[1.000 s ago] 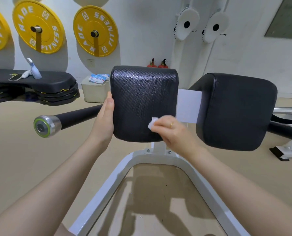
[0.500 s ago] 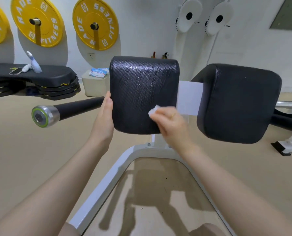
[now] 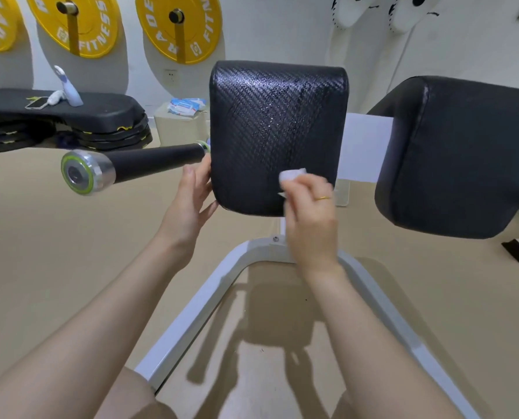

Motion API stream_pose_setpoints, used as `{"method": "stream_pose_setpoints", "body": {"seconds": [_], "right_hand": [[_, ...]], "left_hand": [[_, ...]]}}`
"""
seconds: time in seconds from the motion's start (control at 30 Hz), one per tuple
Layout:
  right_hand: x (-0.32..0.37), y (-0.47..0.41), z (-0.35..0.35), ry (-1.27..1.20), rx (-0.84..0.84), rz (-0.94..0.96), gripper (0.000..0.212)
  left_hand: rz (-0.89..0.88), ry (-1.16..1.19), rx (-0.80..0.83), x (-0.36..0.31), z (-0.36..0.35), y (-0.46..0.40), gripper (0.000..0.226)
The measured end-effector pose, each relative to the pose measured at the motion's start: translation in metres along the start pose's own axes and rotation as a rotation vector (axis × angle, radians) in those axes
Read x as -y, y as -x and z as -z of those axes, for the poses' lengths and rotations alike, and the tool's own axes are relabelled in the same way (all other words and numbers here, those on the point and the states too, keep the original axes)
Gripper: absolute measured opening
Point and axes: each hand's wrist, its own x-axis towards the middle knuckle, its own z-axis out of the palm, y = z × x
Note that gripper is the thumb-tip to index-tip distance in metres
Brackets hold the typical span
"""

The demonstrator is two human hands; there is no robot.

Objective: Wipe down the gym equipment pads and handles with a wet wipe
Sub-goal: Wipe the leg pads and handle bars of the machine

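Right hand (image 3: 308,213) is closed around a bunched white wet wipe (image 3: 291,176), pressing it onto the lower right of the left pad's (image 3: 278,131) face. Wipe pokes out above the fingers; most of it is hidden under the hand. Gold ring (image 3: 322,198) on one finger.

Left hand (image 3: 191,204) is open, fingers straight, palm flat against the pad's left edge near the bottom corner. Holds nothing, just braces the pad.

Left pad: black, woven-texture cover, upright, facing the person. Wet glints across its upper and middle area. Right pad (image 3: 461,155): black, smoother cover, beside the first, angled slightly away. Neither hand touches it. A white bracket (image 3: 365,146) shows in the gap between the pads.

Black handle bar (image 3: 155,161) sticks out left from behind the left pad, ending in a silver cap with a green ring (image 3: 82,176). Left hand sits just below where the bar meets the pad; cannot tell if they touch.

White tubular frame (image 3: 197,325) runs from under the pads toward the person, splitting into two legs on the tan floor (image 3: 55,252).

Background: yellow weight plates (image 3: 178,25) on the wall, stacked black mats (image 3: 70,116) at left with a phone (image 3: 37,102) and a white-blue bottle (image 3: 69,86) on top, a pack of wipes (image 3: 184,106) on a pale box (image 3: 181,128) behind the bar.
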Motion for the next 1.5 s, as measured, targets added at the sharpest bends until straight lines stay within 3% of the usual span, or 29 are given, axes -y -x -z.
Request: {"method": "stream_pose_setpoints", "body": {"seconds": [0.13,0.27,0.4,0.47,0.57,0.63,0.77,0.93,1.0,1.1,1.3,1.4,1.5], "right_hand": [[-0.005,0.008,-0.005,0.086,0.113,-0.022,0.015],[0.025,0.042,-0.048,0.094,0.303,0.295,0.021],[0.034,0.033,-0.037,-0.067,0.279,0.232,0.022],[0.038,0.009,-0.013,-0.246,0.312,0.029,0.018],[0.049,-0.037,0.020,-0.600,0.489,-0.639,0.013],[0.058,-0.060,0.036,-0.687,0.560,-0.945,0.013],[0.089,-0.097,0.055,-0.763,0.635,-1.275,0.017],[0.132,-0.150,0.068,-0.853,0.724,-1.446,0.009],[0.150,-0.171,0.072,-0.858,0.768,-1.469,0.006],[0.166,-0.196,0.075,-0.832,0.880,-1.427,0.021],[0.176,-0.222,0.070,-0.624,1.294,-1.131,0.011],[0.182,-0.228,0.060,-0.558,1.246,-0.970,0.014],[0.181,-0.235,0.054,-0.680,1.200,-0.925,0.018]], "left_hand": [[-0.031,0.024,-0.039,0.003,-0.004,0.001,0.047],[-0.073,0.003,-0.017,0.003,-0.003,0.002,0.047],[-0.045,0.047,0.047,0.004,0.012,-0.001,0.052],[-0.019,0.009,0.075,-0.003,0.012,0.001,0.051],[-0.007,-0.215,-0.087,-0.022,0.003,0.012,0.037],[0.053,-0.242,-0.213,-0.044,-0.007,0.026,0.029],[0.263,0.040,-0.160,-0.106,-0.011,0.043,0.018],[0.436,0.056,-0.043,-0.180,-0.001,0.044,0.020],[0.448,-0.003,-0.063,-0.206,0.004,0.042,0.018],[0.442,-0.035,-0.082,-0.234,0.021,0.036,0.013],[0.420,-0.089,-0.019,-0.262,0.060,0.026,0.014],[0.420,-0.123,0.005,-0.267,0.064,0.021,0.015],[0.452,-0.127,-0.037,-0.267,0.060,0.010,0.016]]}}
